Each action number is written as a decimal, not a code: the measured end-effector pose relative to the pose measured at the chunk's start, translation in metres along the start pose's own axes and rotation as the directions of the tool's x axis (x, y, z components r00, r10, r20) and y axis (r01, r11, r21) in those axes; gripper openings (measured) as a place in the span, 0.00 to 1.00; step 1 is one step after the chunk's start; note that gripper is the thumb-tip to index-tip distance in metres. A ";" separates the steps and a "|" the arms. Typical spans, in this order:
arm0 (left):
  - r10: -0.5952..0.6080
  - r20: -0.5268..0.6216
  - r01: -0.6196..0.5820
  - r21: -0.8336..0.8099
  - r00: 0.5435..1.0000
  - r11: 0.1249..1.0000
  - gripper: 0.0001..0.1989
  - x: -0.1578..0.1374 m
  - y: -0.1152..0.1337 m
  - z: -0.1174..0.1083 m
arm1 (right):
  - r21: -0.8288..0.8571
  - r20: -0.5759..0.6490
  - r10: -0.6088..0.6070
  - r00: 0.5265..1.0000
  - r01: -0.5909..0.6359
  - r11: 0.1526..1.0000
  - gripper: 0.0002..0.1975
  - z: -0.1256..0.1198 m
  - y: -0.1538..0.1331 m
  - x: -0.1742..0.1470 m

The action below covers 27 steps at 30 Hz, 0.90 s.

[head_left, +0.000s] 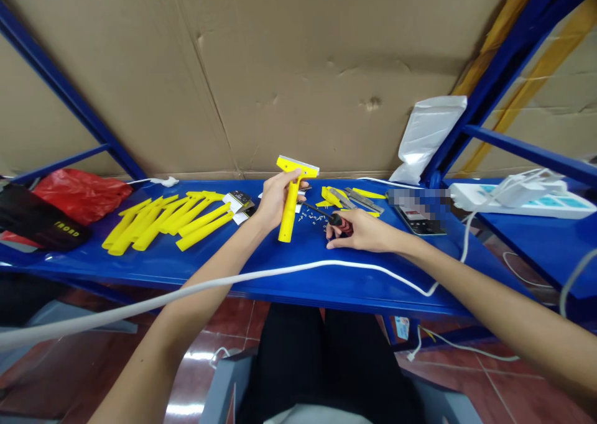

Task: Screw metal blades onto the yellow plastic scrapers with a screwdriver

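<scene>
My left hand [276,199] grips a yellow scraper [290,209] near its head, which points up and away, with the handle hanging toward me. A metal edge shows along the top of the head. In my right hand [361,230] is a screwdriver [342,224] with a black and red handle. Its thin shaft points left toward the scraper; whether the tip touches it I cannot tell. Small screws [316,216] lie scattered on the blue table between my hands. Behind them are yellow plastic parts [332,196] and grey metal strips [365,200].
Several yellow scrapers [153,222] lie in a row at left, beside black-and-white cards [239,205]. A red plastic bag [84,194] and a black item are farther left. A phone [418,212] and power strip [522,199] sit at right. A white cable [326,263] crosses in front.
</scene>
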<state>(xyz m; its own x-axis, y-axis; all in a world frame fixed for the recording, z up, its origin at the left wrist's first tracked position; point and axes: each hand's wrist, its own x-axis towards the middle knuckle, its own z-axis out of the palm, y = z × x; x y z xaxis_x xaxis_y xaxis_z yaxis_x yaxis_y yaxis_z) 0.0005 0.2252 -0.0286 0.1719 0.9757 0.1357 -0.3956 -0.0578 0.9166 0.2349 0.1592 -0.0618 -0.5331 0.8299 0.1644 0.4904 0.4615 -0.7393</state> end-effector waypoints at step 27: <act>-0.391 0.341 0.289 0.313 0.855 0.905 0.08 -0.005 -0.030 0.002 | 0.369 -0.578 0.106 0.809 0.144 0.918 0.33 -0.029 -0.005 0.005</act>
<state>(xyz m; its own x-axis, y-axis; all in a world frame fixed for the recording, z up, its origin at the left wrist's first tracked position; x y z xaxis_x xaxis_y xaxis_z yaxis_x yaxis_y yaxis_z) 0.0138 0.2216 -0.0563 0.6090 0.7849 -0.1142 -0.0256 0.1633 0.9862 0.2495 0.1706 -0.0388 0.0193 0.9015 0.4324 0.1189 0.4274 -0.8962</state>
